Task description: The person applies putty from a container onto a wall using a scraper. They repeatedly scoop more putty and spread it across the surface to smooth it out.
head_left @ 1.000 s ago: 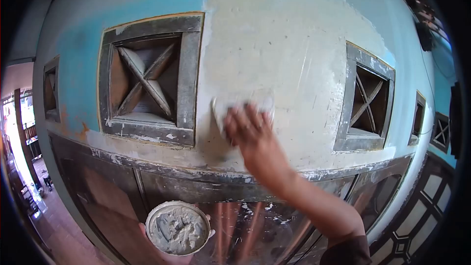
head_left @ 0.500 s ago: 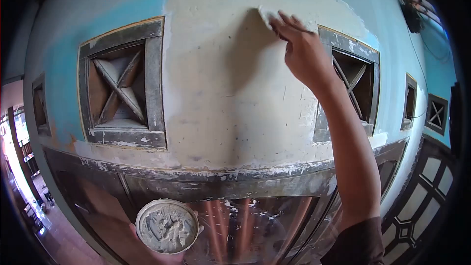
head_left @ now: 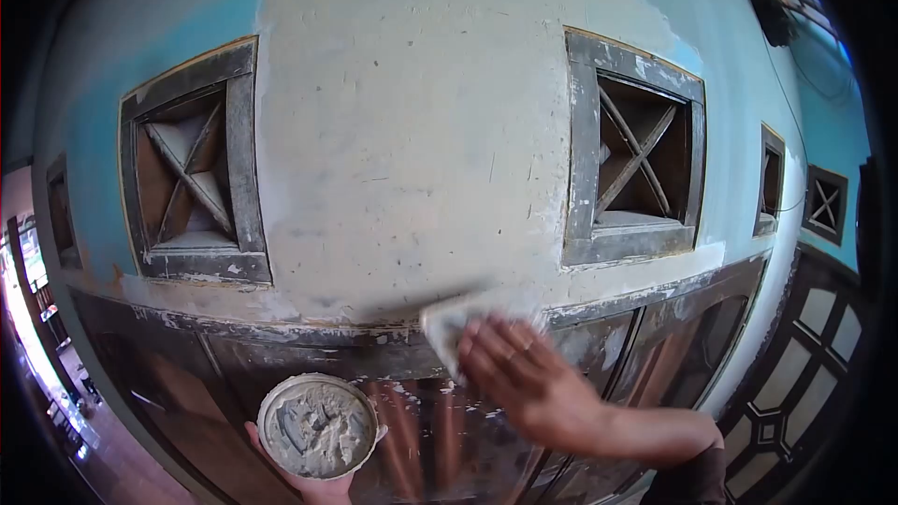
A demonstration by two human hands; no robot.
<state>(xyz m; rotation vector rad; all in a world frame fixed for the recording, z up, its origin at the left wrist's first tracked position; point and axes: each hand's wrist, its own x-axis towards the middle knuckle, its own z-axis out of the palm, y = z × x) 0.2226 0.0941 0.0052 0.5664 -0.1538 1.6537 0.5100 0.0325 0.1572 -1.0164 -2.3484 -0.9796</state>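
My left hand (head_left: 323,486) grips a round tub (head_left: 319,378) from below, its fingers and thumb showing at the sides. Pale grey wall putty (head_left: 323,428) with a rough, scooped surface lies inside the tub. In my right hand (head_left: 524,383) is a flat, pale putty spreader (head_left: 440,329), smeared with putty and partly covered by the fingers. The spreader is at the lower edge of the cream-coated wall (head_left: 402,150), just above the dark wooden beam; whether it touches cannot be made out. Motion blurs the hand slightly.
Two wooden-framed vents with crossed bars, the left vent (head_left: 192,164) and right vent (head_left: 636,145), flank the coated wall. Below runs a dark, paint-spotted beam (head_left: 309,341) over glazed panels. A panelled door (head_left: 795,365) stands at right, and a bright opening (head_left: 33,290) at left.
My right hand has come down with the spreader from high on the wall to its lower edge. The tub stays low in my left hand. The view has shifted slightly to the right.
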